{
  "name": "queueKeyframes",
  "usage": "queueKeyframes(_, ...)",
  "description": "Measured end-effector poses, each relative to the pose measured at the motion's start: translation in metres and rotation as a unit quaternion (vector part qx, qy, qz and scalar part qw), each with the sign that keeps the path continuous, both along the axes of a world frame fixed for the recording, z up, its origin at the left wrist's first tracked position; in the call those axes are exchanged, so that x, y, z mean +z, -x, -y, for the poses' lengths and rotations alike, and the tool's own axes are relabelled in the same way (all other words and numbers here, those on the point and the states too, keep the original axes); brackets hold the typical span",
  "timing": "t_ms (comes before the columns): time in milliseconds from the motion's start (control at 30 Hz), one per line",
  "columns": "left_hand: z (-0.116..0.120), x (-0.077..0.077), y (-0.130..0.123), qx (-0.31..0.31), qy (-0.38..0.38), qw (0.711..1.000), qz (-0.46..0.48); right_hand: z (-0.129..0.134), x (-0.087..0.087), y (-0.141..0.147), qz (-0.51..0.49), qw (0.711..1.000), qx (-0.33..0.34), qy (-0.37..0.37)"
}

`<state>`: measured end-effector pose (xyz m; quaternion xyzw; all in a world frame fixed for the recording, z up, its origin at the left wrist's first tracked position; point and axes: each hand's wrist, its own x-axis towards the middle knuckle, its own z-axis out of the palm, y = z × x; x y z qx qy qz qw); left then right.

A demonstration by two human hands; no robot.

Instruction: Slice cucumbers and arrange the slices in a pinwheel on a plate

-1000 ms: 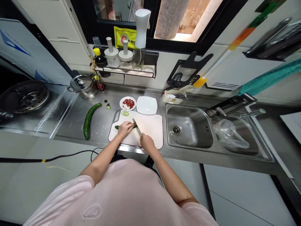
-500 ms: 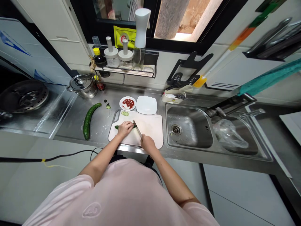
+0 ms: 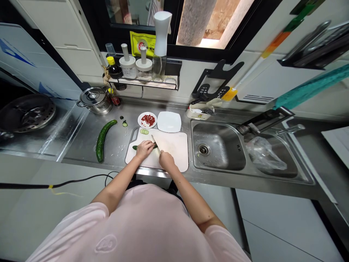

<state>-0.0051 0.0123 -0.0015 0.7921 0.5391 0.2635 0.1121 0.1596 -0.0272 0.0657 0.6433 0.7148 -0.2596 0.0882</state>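
On the white cutting board (image 3: 177, 153), my left hand (image 3: 144, 149) is closed over a piece of cucumber (image 3: 134, 147), whose green ends show on either side of the fingers. My right hand (image 3: 166, 161) grips a kitchen knife (image 3: 156, 144), its blade slanting up and left against the cucumber's right end. Several thin cucumber slices (image 3: 144, 131) lie overlapped near the board's top left. A whole curved cucumber (image 3: 103, 140) rests on the steel counter to the left, with cut-off bits (image 3: 124, 123) close by.
Behind the board stand a plate of chopped red pieces (image 3: 147, 120) and a white square plate (image 3: 169, 122). A lidded pot (image 3: 95, 101) is at the back left. The sink (image 3: 218, 145) lies to the right, with a plastic bag (image 3: 264, 153) in its second basin. A spice rack (image 3: 144, 83) hangs above.
My right hand and the knife have shifted slightly left and up. My left hand stays on the cucumber. The whole view has moved a little.
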Motion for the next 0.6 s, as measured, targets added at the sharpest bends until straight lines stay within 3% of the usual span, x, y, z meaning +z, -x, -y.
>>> queueKeyframes(333,-0.001,-0.001,0.001,0.0,-0.004,1.0,0.004,0.013,0.005,-0.013,-0.004,1.0,0.0,0.02)
queueKeyframes(600,-0.001,0.0,0.0,0.001,-0.002,1.0,0.0,0.0,-0.002,-0.004,-0.018,1.0,0.007,0.003)
